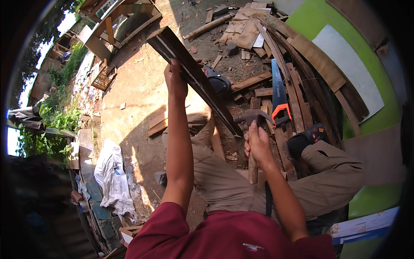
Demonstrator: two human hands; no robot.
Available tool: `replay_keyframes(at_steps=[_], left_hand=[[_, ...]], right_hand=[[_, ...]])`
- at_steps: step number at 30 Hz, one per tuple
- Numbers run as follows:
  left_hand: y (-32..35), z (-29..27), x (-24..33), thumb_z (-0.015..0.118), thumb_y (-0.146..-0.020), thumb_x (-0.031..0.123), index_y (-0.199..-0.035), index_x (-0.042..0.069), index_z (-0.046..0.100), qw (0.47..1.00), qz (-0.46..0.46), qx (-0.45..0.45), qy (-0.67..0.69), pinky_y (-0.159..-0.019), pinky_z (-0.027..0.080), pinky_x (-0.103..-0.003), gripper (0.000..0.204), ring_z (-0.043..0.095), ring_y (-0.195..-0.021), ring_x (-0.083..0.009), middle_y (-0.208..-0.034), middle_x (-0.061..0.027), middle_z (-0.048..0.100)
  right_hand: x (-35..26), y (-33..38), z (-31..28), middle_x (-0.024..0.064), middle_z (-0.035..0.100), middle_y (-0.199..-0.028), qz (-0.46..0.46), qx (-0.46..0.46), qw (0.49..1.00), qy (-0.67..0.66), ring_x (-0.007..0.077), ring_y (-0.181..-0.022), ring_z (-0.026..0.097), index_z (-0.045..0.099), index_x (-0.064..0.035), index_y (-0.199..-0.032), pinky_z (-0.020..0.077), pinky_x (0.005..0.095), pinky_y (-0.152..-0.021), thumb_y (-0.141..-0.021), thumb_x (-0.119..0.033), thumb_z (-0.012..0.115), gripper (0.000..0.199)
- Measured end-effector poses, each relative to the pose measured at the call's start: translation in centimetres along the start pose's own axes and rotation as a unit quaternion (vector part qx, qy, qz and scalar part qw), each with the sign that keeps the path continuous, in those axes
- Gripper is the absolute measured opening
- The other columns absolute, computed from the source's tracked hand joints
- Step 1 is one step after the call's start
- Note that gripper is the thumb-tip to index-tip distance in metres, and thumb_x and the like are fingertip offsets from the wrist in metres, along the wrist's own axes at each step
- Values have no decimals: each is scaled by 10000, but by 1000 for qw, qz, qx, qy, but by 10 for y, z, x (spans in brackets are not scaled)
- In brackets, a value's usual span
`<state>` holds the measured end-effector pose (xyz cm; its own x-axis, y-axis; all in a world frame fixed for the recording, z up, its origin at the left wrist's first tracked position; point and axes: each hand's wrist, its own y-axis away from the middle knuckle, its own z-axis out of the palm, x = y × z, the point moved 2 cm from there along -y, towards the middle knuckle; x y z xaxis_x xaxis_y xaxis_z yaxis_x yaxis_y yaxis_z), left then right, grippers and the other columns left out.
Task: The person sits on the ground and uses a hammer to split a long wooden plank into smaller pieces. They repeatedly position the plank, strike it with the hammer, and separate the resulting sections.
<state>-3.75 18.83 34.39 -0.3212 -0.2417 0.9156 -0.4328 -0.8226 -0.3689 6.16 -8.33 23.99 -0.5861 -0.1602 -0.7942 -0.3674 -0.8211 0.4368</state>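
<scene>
My left hand is wrapped round a long dark wooden plank, held slanting from upper left down toward the middle. A pale streak runs along the plank's near edge. My right hand grips the wooden handle of a claw hammer, its thumb up near the metal head. The hammer head lies close to the plank's lower end; whether they touch I cannot tell. Just beyond the hammer a handsaw with a blue blade and an orange-and-black handle leans on the wood pieces.
Long boards are piled at the right beside green panels. Scrap wood and cardboard lie at the far side. A white sack rests at the left, near a grey stone. Wooden furniture stands far left.
</scene>
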Motion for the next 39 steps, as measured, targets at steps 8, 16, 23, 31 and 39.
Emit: replay_keyframes(at_steps=[8,16,23,31,39], left_hand=[[12,33,5,619,-904,527,-1206,-63,537,999,31,35,23,-659,563,-342,668,692,-721,-238,-803,-175,686],[21,56,5,604,-929,501,-1081,-53,577,997,62,39,33,-634,551,-323,575,677,-672,-219,-752,-132,667],[23,66,1,632,-916,492,-926,-29,571,997,39,28,58,-605,547,-308,525,678,-665,-206,-729,-124,663],[13,59,3,605,-929,498,-930,-19,566,997,38,58,36,-606,549,-326,518,664,-652,-205,-740,-124,660],[11,68,-5,579,-938,512,-948,-28,554,998,42,12,54,-619,558,-342,541,656,-652,-217,-748,-137,647]], right_hand=[[-5,-58,39,-52,335,-615,114,-101,941,-304,41,-423,302,493,-112,-960,292,211,-376,-1010,-543,399,444],[-31,-43,51,-60,319,-583,75,-150,941,-295,38,-365,274,492,-109,-920,262,210,-309,-1005,-543,404,451],[-46,-35,53,-56,313,-568,50,-179,948,-259,43,-353,270,495,-103,-926,250,210,-295,-1006,-558,381,476],[-23,-69,-11,-62,326,-571,30,-122,943,-307,41,-379,308,504,-117,-907,276,208,-325,-1002,-563,396,468],[-40,-57,33,-56,333,-575,95,-119,946,-288,46,-371,285,505,-108,-929,269,214,-318,-1007,-537,410,446]])
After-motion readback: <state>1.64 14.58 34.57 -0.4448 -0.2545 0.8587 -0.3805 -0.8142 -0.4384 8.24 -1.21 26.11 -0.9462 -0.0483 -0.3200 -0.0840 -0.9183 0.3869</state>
